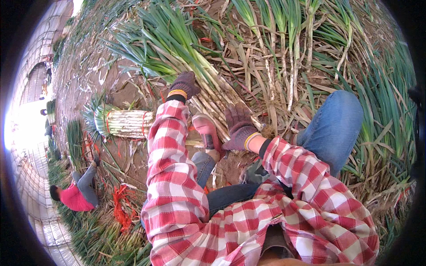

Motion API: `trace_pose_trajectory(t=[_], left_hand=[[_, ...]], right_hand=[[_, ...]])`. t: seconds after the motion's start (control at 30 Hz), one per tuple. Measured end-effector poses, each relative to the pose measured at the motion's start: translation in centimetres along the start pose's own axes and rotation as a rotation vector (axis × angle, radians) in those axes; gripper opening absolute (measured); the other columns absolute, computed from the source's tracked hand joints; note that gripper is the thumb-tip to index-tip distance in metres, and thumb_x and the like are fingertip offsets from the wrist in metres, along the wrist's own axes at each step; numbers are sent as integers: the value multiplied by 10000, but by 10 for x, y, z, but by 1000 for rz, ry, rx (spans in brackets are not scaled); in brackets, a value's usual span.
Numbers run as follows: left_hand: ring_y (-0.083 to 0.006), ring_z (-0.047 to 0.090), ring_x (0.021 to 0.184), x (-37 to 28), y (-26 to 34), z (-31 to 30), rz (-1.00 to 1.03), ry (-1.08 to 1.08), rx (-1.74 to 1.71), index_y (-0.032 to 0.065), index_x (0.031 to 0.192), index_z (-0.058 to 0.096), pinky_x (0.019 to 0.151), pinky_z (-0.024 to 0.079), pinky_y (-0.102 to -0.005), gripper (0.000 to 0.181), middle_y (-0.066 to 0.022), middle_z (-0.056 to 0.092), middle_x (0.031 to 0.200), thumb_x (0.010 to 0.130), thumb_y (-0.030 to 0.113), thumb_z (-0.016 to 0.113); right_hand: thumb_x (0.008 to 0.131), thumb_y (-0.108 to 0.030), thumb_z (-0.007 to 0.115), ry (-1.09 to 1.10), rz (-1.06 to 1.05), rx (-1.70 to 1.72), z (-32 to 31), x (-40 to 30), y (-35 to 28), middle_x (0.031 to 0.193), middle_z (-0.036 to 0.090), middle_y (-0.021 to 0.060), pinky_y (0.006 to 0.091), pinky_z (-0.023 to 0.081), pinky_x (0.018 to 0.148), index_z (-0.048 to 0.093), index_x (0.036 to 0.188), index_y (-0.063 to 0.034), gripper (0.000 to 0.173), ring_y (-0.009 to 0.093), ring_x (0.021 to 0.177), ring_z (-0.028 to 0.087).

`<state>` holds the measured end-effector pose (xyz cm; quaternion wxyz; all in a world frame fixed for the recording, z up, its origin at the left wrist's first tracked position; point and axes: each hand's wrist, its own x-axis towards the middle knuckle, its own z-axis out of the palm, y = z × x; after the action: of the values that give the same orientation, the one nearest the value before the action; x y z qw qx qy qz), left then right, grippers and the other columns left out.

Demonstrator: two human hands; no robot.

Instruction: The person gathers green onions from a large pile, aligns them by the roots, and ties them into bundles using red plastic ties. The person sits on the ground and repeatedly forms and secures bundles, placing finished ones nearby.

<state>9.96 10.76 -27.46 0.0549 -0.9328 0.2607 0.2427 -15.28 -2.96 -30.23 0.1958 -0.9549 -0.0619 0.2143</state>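
A loose pile of long green onions (213, 81) lies slantwise on the ground before me, leaves toward the upper left and white root ends toward my lap. My left hand (184, 85), in a dark knit glove, is at the pile's left side where the leaves meet the white stalks; its fingertips are hidden. Across the lower white stalks rests my right hand (240, 124), gloved alike, its fingers stretched out. Beneath the root ends is my pink shoe (208, 131). To the left, a finished-looking bundle of green onions (128, 123) lies bound with red ties.
More green onions (291, 63) lie loose at the upper right, and a dense heap (386, 116) of them borders my right knee (336, 123). Red tie strips (123, 206) lie at the lower left. Farther left, a person in a pink top (78, 198) sits near another bundle (75, 143).
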Motion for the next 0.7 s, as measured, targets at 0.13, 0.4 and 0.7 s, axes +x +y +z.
trace_pose_trajectory(t=[0.13,0.4,0.7], left_hand=[[-405,579,1058,-4,-4,5,0,36,-31,12,1035,603,914,475,-454,531,-237,607,1068,668,351,783],[-388,538,1107,-20,-20,6,25,196,-71,69,1168,549,934,471,-444,468,-200,535,1188,758,239,699],[-322,587,1008,-7,-49,-34,182,317,436,121,1155,543,807,518,-439,338,-122,550,1109,817,109,550]], right_hand=[[634,-708,674,-8,-11,-45,4,3,0,1565,67,283,609,-6,1143,96,1511,16,1276,486,1443,33],[651,-712,661,-29,-15,-31,5,5,-1,1558,35,305,620,-35,1136,57,1503,42,1287,496,1440,-1],[655,-769,605,-29,-31,-52,5,6,-3,1560,53,296,622,-29,1138,65,1504,38,1290,488,1444,0]])
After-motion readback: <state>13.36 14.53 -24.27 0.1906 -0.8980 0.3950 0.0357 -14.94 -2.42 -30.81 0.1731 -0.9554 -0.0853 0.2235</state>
